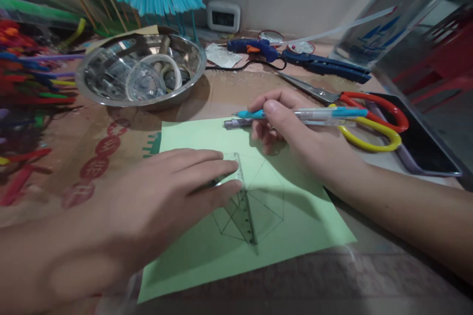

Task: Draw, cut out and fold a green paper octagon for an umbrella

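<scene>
A light green sheet of paper (295,226) lies on the cardboard, with a pencil-drawn figure of straight lines meeting near its middle. My left hand (192,182) rests on a clear triangular ruler (246,216), fingertips pressing its upper part flat on the drawing, the palm hiding its left side. Over the upper right of the sheet, my right hand (281,123) is closed around a blue pen (251,114) and a grey pen (236,123), held side by side and pointing left.
Behind the paper stand a metal bowl (140,101) of clear items, a blue glue gun (254,48) and a blue cutter (325,65). Scissors (397,108) and a dark phone (424,142) lie right. Colourful pipe cleaners (33,78) are at the left.
</scene>
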Tool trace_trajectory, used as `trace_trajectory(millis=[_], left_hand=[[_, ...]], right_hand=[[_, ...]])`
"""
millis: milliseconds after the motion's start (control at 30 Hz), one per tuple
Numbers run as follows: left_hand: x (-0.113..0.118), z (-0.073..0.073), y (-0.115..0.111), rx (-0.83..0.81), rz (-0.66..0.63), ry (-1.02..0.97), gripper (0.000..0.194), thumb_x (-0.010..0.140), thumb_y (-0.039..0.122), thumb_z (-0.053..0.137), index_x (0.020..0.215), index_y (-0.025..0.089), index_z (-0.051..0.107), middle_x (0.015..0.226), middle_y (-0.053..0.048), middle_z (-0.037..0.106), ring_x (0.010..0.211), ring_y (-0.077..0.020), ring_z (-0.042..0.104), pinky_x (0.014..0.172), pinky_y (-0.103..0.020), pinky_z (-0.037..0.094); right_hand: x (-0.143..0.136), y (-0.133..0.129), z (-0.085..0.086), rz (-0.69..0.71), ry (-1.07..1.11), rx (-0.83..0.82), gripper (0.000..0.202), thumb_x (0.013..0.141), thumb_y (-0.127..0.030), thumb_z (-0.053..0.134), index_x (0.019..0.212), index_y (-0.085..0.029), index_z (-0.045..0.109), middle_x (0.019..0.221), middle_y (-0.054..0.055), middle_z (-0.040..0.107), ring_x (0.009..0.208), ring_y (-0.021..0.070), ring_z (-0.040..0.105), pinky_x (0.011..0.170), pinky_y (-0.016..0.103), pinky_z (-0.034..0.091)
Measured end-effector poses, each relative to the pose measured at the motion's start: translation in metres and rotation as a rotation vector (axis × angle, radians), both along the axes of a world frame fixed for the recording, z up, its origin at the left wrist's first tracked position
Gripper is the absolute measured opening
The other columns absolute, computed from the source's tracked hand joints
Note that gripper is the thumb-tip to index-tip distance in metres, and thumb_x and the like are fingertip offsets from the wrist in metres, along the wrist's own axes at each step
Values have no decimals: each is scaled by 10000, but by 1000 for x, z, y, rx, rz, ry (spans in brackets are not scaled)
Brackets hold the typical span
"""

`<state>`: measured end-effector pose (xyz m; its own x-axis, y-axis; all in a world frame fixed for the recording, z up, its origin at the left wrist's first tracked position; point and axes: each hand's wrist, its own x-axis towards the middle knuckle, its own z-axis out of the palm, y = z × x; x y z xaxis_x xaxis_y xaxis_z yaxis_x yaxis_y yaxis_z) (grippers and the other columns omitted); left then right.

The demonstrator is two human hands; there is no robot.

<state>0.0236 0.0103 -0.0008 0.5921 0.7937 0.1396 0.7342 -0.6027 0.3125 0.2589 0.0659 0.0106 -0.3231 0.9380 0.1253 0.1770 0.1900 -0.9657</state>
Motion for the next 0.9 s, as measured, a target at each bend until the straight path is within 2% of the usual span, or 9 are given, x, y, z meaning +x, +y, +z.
trace_trajectory(millis=[133,200,267,333,433,733,900], left_hand=[[-7,-1,0,-34,31,31,414,1082,614,468,1383,425,680,1380,70,736,1255,-243,699,1132,-399,521],[-11,1,2,-24,-62,43,388,1109,538,434,1383,425,684,1417,58,718,1306,-257,674,1152,-421,504],[-15,5,3,16,-219,40,424,1131,398,351,1370,404,701,1490,29,673,1368,-276,635,1156,-454,498],[-18,8,5,53,-298,52,461,1120,316,322,1364,363,711,1519,-12,651,1383,-302,622,1139,-484,510],[-19,11,6,51,-300,49,452,1103,302,345,1359,338,715,1504,-41,663,1371,-320,630,1138,-502,513],[-18,8,5,100,-309,74,473,1073,209,352,1363,334,704,1510,-22,658,1375,-293,627,1130,-453,503],[-18,6,5,126,-307,44,450,1074,191,382,1366,327,695,1481,-31,675,1337,-274,645,1097,-408,507]], right_hand=[[0,1,-2,3,6,11,401,1011,-618,617,985,-218,626,787,4,684,620,122,600,593,281,496],[0,1,-3,7,15,16,414,996,-635,628,981,-222,627,785,3,683,625,124,598,597,282,495],[1,1,-5,15,27,26,416,988,-645,636,979,-230,628,788,3,682,635,130,599,600,286,499],[1,2,-5,25,35,32,404,989,-640,642,979,-237,628,790,4,682,646,138,601,602,293,505],[1,2,-5,23,27,28,381,998,-623,642,971,-243,621,778,0,679,631,139,592,599,301,504],[0,2,-4,19,24,23,393,997,-630,636,970,-238,616,787,6,677,628,141,589,596,304,486],[0,-5,3,-34,-55,87,383,952,-557,742,847,-236,562,656,-38,542,596,130,515,543,289,366]])
